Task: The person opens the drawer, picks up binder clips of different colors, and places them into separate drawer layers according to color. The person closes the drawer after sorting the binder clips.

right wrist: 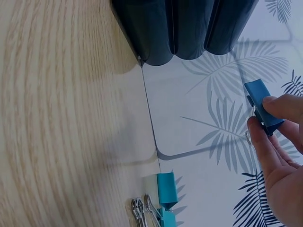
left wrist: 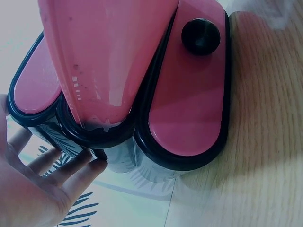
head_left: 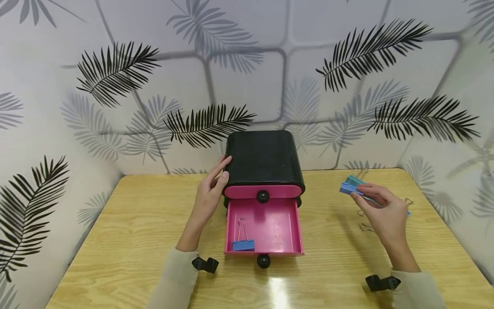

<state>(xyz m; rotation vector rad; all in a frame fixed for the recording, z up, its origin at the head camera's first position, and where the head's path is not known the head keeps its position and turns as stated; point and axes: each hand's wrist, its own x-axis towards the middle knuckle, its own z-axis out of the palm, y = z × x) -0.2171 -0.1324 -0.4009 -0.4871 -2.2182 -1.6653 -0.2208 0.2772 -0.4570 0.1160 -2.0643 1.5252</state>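
A black drawer unit point(head_left: 264, 156) with pink drawer fronts stands at the back of the table. Its middle drawer point(head_left: 279, 227) is pulled out, with a blue binder clip point(head_left: 243, 245) lying at the front left inside. My left hand point(head_left: 208, 195) rests against the unit's left side, fingers extended; in the left wrist view its fingertips point(left wrist: 97, 164) reach the black casing. To the right of the unit, my right hand point(head_left: 384, 210) pinches another blue binder clip point(right wrist: 261, 101) between thumb and fingers, up above the table.
Teal binder clips point(right wrist: 166, 189) lie on the table near the wall, right of the unit. More clips point(head_left: 366, 226) are partly hidden by my right hand. A leaf-patterned wall point(head_left: 247, 86) rises behind the wooden table point(head_left: 146, 227). Round black knobs point(head_left: 263, 261) stick out from the drawers.
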